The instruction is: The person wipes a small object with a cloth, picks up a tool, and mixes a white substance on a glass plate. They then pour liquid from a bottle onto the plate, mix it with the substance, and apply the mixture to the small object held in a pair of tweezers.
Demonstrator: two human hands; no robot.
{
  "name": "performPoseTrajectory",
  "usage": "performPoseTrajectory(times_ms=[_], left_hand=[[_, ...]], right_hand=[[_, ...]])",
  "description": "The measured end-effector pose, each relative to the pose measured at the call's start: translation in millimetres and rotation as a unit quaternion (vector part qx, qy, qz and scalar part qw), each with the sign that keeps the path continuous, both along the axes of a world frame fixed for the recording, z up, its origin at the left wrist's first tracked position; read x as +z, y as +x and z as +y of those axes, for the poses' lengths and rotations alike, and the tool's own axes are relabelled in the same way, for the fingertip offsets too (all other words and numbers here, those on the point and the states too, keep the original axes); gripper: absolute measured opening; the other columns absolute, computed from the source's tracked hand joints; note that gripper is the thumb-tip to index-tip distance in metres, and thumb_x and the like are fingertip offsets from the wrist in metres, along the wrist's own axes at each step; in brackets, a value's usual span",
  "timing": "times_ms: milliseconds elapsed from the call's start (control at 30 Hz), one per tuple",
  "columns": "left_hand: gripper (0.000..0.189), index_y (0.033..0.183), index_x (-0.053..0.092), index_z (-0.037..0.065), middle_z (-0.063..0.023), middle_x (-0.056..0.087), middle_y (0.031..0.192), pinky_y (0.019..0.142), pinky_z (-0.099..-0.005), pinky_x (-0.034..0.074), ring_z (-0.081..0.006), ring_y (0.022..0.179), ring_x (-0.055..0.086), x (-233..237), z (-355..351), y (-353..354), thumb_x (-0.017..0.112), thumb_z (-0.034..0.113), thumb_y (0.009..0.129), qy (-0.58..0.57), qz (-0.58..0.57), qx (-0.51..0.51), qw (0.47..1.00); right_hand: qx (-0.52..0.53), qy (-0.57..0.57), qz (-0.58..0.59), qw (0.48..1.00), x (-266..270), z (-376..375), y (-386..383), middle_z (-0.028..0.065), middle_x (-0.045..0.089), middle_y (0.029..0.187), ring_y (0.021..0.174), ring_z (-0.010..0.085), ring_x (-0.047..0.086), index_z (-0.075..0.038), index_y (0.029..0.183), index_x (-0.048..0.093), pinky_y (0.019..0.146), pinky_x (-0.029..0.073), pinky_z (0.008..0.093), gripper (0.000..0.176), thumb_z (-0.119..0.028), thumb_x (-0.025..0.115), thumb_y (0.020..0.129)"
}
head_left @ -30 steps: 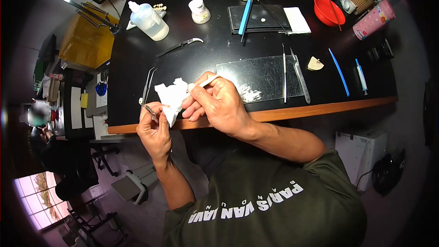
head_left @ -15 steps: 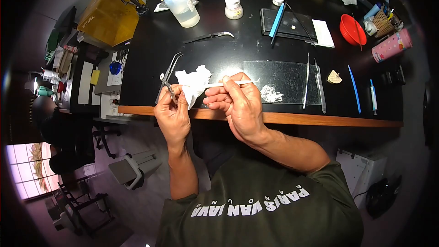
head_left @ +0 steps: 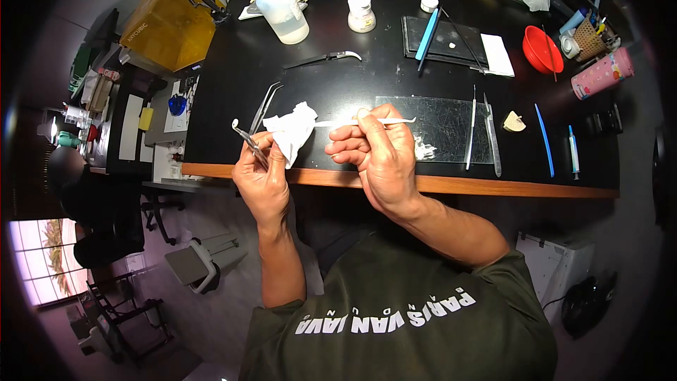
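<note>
My left hand (head_left: 262, 180) grips metal tweezers (head_left: 255, 148) together with a crumpled white tissue (head_left: 295, 130). A small white piece (head_left: 235, 124) shows at the tweezers' tip. Between thumb and fingers, my right hand (head_left: 384, 152) holds a thin, pale hand instrument (head_left: 398, 121) almost level. Its hooked end points right, and its other end reaches the tissue's right edge. Another pair of curved tweezers (head_left: 266, 102) is just beyond my left hand. Partly behind my right hand is a scratched glass slab (head_left: 451, 116) with white material (head_left: 424, 148) on it.
Slim metal tools (head_left: 471, 127) lie at the slab's right, near a cream-coloured piece (head_left: 514, 122) and a blue-tinted syringe (head_left: 574, 152). Further back stand a liquid bottle (head_left: 283, 17), a jar (head_left: 361, 15), a dark tray (head_left: 444, 46) and a red bowl (head_left: 541, 49). The table has a wooden front edge (head_left: 486, 188).
My right hand and its instrument have shifted slightly right, covering more of the white material. My left hand has moved a little left, and the held tweezers' tip has swung left.
</note>
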State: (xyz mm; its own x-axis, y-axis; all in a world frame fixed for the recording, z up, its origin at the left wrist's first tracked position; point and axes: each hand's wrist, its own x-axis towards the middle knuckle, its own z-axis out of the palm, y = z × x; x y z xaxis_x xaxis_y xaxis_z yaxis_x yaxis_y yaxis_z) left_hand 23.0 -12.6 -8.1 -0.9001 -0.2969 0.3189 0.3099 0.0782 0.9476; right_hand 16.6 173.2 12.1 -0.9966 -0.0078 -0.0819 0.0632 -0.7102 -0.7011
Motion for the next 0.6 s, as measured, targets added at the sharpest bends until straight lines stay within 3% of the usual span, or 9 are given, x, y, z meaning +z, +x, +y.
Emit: performPoseTrajectory(times_ms=[100,367,600], left_hand=[[0.006,0.106,0.075,-0.005,-0.0047,0.069,0.108,0.078,-0.0243,0.05,-0.0083,0.09,0.063,-1,0,1,0.073,-0.002,0.101,0.001,0.004,0.002,1.0],[0.007,0.101,0.075,-0.003,-0.0041,0.068,0.106,0.069,-0.0214,0.045,-0.0052,0.079,0.055,2,1,0,0.08,0.001,0.097,-0.025,0.007,-0.005,1.0],[0.009,0.102,0.074,-0.004,-0.0046,0.069,0.105,0.072,-0.0229,0.047,-0.0064,0.081,0.058,0,-2,0,0.076,0.005,0.102,-0.049,-0.015,-0.019,0.998]], right_hand=[[0.008,-0.001,0.004,1.0,-1,-3,0,0.0264,0.073,0.095,0.078,0.0285,0.079,-0.001,0.108,0.048,0.067,0.067,0.0331,0.02,-0.02,0.054,0.115],[0.047,0.031,0.033,0.998,-2,-14,4,0.0233,0.075,0.094,0.077,0.0247,0.079,-0.002,0.108,0.05,0.066,0.066,0.0291,0.016,-0.016,0.052,0.116],[0.052,0.018,0.028,0.998,-2,-12,4,0.024,0.075,0.095,0.078,0.0256,0.079,-0.003,0.107,0.05,0.067,0.066,0.0293,0.017,-0.017,0.051,0.116]])
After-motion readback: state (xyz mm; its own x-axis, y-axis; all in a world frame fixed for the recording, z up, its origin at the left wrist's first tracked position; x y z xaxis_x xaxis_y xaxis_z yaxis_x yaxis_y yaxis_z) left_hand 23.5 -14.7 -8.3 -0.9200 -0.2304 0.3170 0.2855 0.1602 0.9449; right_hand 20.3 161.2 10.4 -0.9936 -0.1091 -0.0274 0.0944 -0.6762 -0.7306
